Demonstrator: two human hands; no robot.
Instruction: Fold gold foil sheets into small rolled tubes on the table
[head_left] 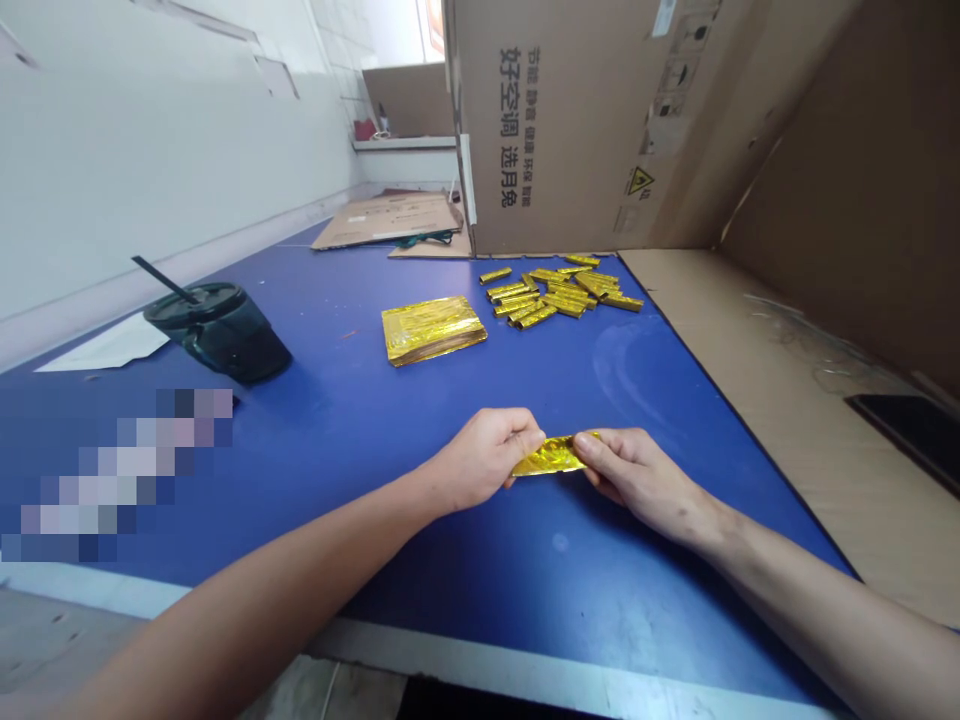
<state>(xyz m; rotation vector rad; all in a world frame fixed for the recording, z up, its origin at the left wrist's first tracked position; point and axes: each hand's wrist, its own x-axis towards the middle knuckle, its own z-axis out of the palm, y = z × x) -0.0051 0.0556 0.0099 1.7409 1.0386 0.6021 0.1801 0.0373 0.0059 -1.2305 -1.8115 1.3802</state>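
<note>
A shiny gold foil piece (553, 456) is stretched flat between my two hands, just above the blue table. My left hand (491, 455) pinches its left end, thumb on top. At the right end, my right hand (622, 462) grips it between thumb and fingers. Beyond my hands lies a stack of flat gold foil sheets (435, 330). Farther back and to the right is a loose pile of narrow folded gold strips (566, 290), several of them overlapping.
On the left of the blue table (337, 420) stands a dark lidded cup (225, 330) with a straw, beside a white paper (105, 345). A large cardboard box (577, 130) rises behind the strips. Flat cardboard (390, 218) lies at the back; a blurred-out patch covers the left front.
</note>
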